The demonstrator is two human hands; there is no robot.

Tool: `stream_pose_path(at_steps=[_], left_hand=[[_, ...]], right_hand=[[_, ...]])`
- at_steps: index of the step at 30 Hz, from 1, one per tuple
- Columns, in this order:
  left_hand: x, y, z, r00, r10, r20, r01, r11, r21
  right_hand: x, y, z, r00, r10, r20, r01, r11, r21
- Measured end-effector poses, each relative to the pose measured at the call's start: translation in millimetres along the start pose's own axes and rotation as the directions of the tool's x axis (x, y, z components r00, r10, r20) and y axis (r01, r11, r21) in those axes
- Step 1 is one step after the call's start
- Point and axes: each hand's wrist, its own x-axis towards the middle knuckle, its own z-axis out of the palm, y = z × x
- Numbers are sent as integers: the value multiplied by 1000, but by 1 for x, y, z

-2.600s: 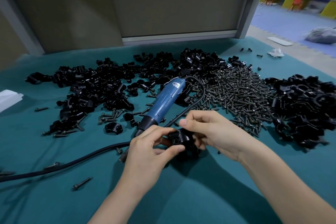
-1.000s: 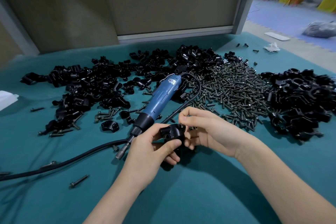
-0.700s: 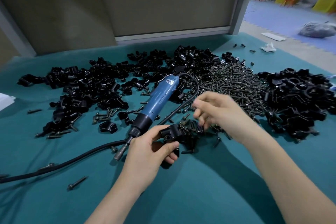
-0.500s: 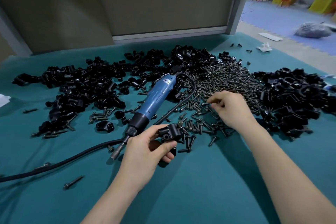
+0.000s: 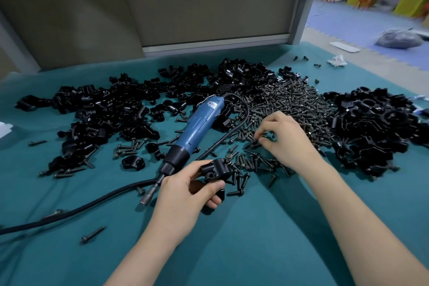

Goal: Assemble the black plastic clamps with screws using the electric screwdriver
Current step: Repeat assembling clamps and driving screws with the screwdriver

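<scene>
Black plastic clamp (image 5: 213, 173), awaiting screw
My left hand (image 5: 183, 193) grips it; right hand (image 5: 285, 139) curled into dark metal screw pile (image 5: 290, 100), 2 o'clock, catch unclear; next: seat one

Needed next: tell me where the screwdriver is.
Head view, centre: the screwdriver lies on the cloth between the clamp pile and the screws, tip beside the left hand.

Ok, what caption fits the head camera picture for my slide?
Left hand grips a black clamp while the right hand reaches into the screw pile; electric screwdriver lies unused.
</scene>
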Motion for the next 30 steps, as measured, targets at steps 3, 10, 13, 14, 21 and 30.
stream_pose_path(at_steps=[3,10,13,14,21,30], left_hand=[[0,0,0,1000,-3,-4,3,1000,-1],[-1,0,0,1000,-10,-4,10,1000,5],[0,-1,0,1000,-10,-7,10,1000,-5],[0,-1,0,1000,-10,-9,10,1000,-7],[-1,1,0,1000,-10,6,10,1000,-16],[-2,2,-1,1000,-10,12,11,1000,-14]], right_hand=[[-1,-3,0,994,-71,86,75,996,-55],[0,-4,4,993,-89,77,93,995,-41],[-1,-6,7,989,-139,53,140,990,-10],[-2,-7,8,987,-153,48,153,988,-3],[-2,-9,12,976,-208,61,210,977,-24],[-18,-36,-13,983,-128,-135,182,814,552]])
